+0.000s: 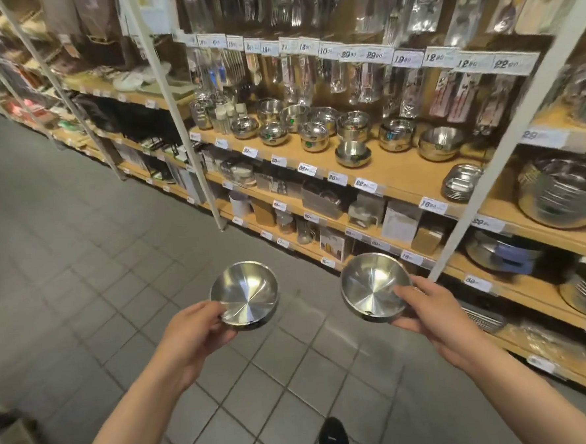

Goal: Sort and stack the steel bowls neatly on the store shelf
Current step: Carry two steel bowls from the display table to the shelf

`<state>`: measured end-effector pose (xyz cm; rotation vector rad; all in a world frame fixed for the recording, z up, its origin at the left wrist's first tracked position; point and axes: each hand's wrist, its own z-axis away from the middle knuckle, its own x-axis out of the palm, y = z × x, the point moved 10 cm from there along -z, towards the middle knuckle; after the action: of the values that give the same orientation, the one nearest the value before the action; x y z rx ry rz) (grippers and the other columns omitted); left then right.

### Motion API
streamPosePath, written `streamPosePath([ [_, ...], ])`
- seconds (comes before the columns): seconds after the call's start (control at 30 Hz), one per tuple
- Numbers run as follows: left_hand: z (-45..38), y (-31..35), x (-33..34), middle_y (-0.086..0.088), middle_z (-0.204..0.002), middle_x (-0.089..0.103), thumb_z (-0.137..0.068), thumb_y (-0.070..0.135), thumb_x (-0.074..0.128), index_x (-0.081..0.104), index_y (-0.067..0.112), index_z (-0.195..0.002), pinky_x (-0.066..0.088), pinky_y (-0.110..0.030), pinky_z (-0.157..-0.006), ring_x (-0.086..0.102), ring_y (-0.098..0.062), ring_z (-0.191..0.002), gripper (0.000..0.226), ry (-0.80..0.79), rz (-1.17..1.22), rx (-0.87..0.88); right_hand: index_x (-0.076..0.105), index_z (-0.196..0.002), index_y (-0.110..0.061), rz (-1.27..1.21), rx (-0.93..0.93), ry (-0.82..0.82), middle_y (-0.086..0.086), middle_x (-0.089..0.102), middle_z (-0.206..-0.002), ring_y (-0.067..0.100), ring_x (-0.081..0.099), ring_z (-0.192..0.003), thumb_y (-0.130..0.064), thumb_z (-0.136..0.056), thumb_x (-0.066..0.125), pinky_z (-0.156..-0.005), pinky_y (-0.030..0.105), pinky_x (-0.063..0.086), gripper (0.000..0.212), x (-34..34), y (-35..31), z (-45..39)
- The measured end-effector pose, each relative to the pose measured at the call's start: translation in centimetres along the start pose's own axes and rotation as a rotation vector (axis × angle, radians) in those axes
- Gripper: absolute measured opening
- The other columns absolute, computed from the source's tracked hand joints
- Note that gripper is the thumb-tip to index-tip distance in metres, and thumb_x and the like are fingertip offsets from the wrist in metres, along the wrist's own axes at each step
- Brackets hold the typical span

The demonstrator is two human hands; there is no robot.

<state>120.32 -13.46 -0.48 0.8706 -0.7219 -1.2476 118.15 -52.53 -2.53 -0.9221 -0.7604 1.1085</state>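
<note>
I hold two small steel bowls over the tiled floor, in front of the shelves. My left hand [197, 332] grips the left bowl [244, 291] by its near rim, thumb inside. My right hand [427, 311] grips the right bowl [374, 285] the same way. Both bowls face up and look empty. On the wooden shelf [395, 174] at chest height stand several more steel bowls, some stacked, such as a single bowl near the front [353, 153] and a wider bowl [440, 143] to its right.
White shelf posts [480, 162] rise on both sides of the bowl section. Packaged cutlery hangs above with price tags. Steel trays [462, 181] and large basins [557, 192] sit to the right. Boxes fill the lower shelves. My shoe [334, 435] shows on the grey floor.
</note>
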Motion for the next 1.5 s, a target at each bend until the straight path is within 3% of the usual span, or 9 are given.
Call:
streamPosePath([
  [0.23, -13.0, 10.0, 4.8, 0.0, -0.061, 0.066, -0.092, 0.005, 0.058, 0.069, 0.008, -0.08, 0.059, -0.026, -0.065, 0.064, -0.011, -0.058, 0.017, -0.027, -0.012, 0.045, 0.068, -0.109, -0.028, -0.011, -0.01, 0.041, 0.006, 0.074, -0.108, 0.017, 0.077, -0.087, -0.014, -0.099, 0.062, -0.065, 0.03, 0.063, 0.017, 2.6, -8.2, -13.2],
  [0.4, -22.2, 13.1, 9.0, -0.004, -0.069, 0.073, -0.093, 0.008, 0.061, 0.071, 0.007, -0.084, 0.06, -0.033, -0.075, 0.069, -0.013, -0.063, 0.013, -0.062, 0.013, 0.011, 0.068, -0.106, -0.014, -0.01, 0.028, 0.108, 0.01, 0.074, -0.098, 0.014, 0.077, -0.077, -0.015, -0.098, 0.064, -0.062, 0.028, 0.061, 0.009, 3.8, -9.7, -20.4],
  [0.8, -44.1, 21.7, 22.6, -0.014, -0.085, 0.067, -0.093, 0.004, 0.061, 0.064, 0.004, -0.09, 0.061, -0.025, -0.059, 0.065, -0.019, -0.078, 0.005, -0.374, -0.2, -0.087, 0.071, -0.112, -0.012, -0.198, 0.036, 0.469, 0.016, 0.076, -0.101, 0.027, 0.075, -0.088, -0.014, -0.098, 0.063, -0.066, 0.032, 0.063, 0.016, -0.2, -13.9, -32.4],
  [0.9, -46.3, 22.9, 28.0, -0.014, -0.087, 0.069, -0.092, 0.003, 0.062, 0.066, 0.004, -0.089, 0.062, -0.026, -0.061, 0.067, -0.021, -0.079, 0.005, -0.477, -0.266, -0.118, 0.069, -0.11, -0.006, -0.259, 0.079, 0.601, 0.016, 0.075, -0.102, 0.03, 0.073, -0.094, -0.012, -0.097, 0.063, -0.063, 0.03, 0.063, 0.015, -3.4, -13.7, -33.2],
  [1.0, -47.0, 23.3, 33.7, -0.014, -0.086, 0.073, -0.092, 0.003, 0.063, 0.067, 0.004, -0.085, 0.063, -0.027, -0.064, 0.071, -0.024, -0.077, 0.008, -0.562, -0.293, -0.134, 0.068, -0.108, -0.006, -0.313, 0.093, 0.663, 0.014, 0.074, -0.099, 0.022, 0.075, -0.079, -0.012, -0.098, 0.063, -0.058, 0.028, 0.063, 0.012, -6.1, -14.1, -34.3],
  [1.13, -47.0, 23.2, 40.7, -0.018, -0.093, 0.074, -0.094, 0.004, 0.063, 0.067, 0.0, -0.094, 0.063, -0.027, -0.068, 0.071, -0.026, -0.086, 0.006, -0.641, -0.336, -0.136, 0.067, -0.109, -0.006, -0.352, 0.091, 0.673, 0.011, 0.072, -0.101, 0.014, 0.074, -0.076, -0.011, -0.1, 0.061, -0.066, 0.03, 0.064, 0.013, -8.9, -15.0, -36.8],
  [1.3, -47.0, 21.6, 47.7, -0.022, -0.103, 0.073, -0.095, 0.0, 0.058, 0.064, -0.003, -0.107, 0.064, -0.031, -0.069, 0.074, -0.03, -0.086, 0.013, -0.653, -0.356, -0.133, 0.066, -0.111, -0.005, -0.37, 0.107, 0.696, 0.014, 0.072, -0.101, 0.022, 0.072, -0.086, -0.009, -0.099, 0.061, -0.06, 0.027, 0.063, 0.014, -12.4, -14.6, -39.4],
  [1.4, -47.8, 20.1, 50.8, -0.028, -0.111, 0.07, -0.096, 0.0, 0.056, 0.063, -0.005, -0.113, 0.058, -0.045, -0.09, 0.069, -0.041, -0.104, 0.018, -0.607, -0.365, -0.115, 0.066, -0.111, -0.003, -0.396, 0.119, 0.709, 0.016, 0.074, -0.101, 0.023, 0.075, -0.082, -0.007, -0.098, 0.063, -0.058, 0.027, 0.063, 0.014, -15.2, -13.6, -40.9],
  [1.5, -48.1, 18.4, 53.2, -0.032, -0.11, 0.067, -0.096, -0.002, 0.053, 0.06, -0.01, -0.113, 0.049, -0.048, -0.092, 0.064, -0.042, -0.096, 0.02, -0.593, -0.374, -0.094, 0.066, -0.106, -0.005, -0.399, 0.131, 0.721, 0.011, 0.078, -0.088, 0.018, 0.077, -0.073, -0.007, -0.096, 0.065, -0.057, 0.026, 0.062, 0.01, -17.3, -12.9, -42.3],
])
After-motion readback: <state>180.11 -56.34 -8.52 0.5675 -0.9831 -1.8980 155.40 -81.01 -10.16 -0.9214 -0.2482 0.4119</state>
